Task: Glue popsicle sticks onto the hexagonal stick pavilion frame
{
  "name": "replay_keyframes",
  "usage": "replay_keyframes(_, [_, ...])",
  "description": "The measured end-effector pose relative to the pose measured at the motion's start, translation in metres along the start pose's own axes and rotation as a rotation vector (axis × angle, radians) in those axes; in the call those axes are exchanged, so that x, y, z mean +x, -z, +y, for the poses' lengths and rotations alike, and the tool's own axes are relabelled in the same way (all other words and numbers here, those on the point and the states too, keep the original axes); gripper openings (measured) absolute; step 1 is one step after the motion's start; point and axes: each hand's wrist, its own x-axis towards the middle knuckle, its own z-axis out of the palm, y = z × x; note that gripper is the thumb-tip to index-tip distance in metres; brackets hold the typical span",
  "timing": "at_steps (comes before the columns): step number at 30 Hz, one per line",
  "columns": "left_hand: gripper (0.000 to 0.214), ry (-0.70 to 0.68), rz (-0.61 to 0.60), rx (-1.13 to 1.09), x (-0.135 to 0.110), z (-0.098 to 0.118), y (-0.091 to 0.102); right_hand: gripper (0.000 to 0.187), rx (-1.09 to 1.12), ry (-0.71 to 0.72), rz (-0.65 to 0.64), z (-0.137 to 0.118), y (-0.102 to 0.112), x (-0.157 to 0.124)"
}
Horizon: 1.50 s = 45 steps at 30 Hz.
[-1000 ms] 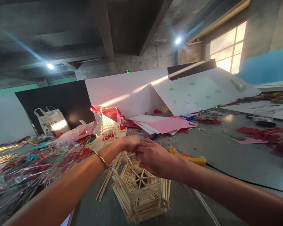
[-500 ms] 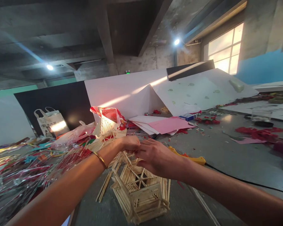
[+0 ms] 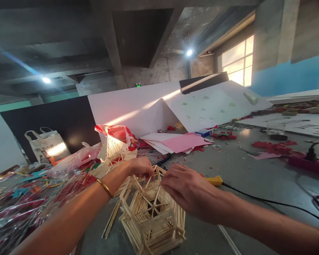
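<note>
In front of me stands a six-sided model built of thin wooden sticks [image 3: 159,221], with walls around a spoked centre. At its far side, my left hand [image 3: 142,166], with a gold bangle on the wrist, is closed with fingertips pinching a thin wooden stick [image 3: 149,181]. A small angled stick frame [image 3: 157,170] rises between the two hands. My right hand [image 3: 182,184] is curled at the model's far right edge; its fingertips are hidden, so what they grip does not show. Behind my left wrist stands a pointed stick roof [image 3: 114,150].
A yellow-handled tool [image 3: 215,181] with a black cord lies beyond my right wrist. Red and clear plastic wrappings [image 3: 50,198] spread on the left. Pink paper [image 3: 186,142] lies further back. At right are red scraps [image 3: 273,146] and a purple power strip [image 3: 303,161].
My hands have moved apart, uncovering the small stick frame between them. The right hand has shifted right and slightly down. The view has turned a little to the right.
</note>
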Motion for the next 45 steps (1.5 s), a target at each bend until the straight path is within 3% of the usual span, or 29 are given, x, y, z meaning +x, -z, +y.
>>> replay_keyframes(3, [0.015, 0.004, -0.003, -0.023, 0.000, -0.001, 0.000, 0.022, -0.024, -0.056, 0.019, 0.028, -0.002, 0.007])
replay_keyframes(7, [0.014, 0.010, -0.003, -0.047, -0.001, 0.000, -0.001, 0.025, -0.038, -0.072, -0.068, 0.065, -0.014, 0.024])
replay_keyframes(10, [0.016, 0.011, -0.006, -0.058, -0.003, 0.001, -0.002, 0.026, -0.036, -0.056, -0.150, 0.076, -0.025, 0.035])
replay_keyframes(22, [0.013, -0.011, 0.034, -0.109, 0.000, -0.003, -0.004, 0.022, -0.007, 0.057, -0.203, 0.084, -0.045, 0.049])
replay_keyframes(29, [0.017, -0.041, 0.092, -0.149, -0.009, 0.001, -0.008, 0.023, 0.001, 0.019, -0.180, 0.085, -0.052, 0.049])
replay_keyframes(45, [0.020, 0.016, 0.104, -0.127, -0.009, 0.004, -0.012, 0.023, 0.060, -0.004, -0.210, 0.088, -0.053, 0.048])
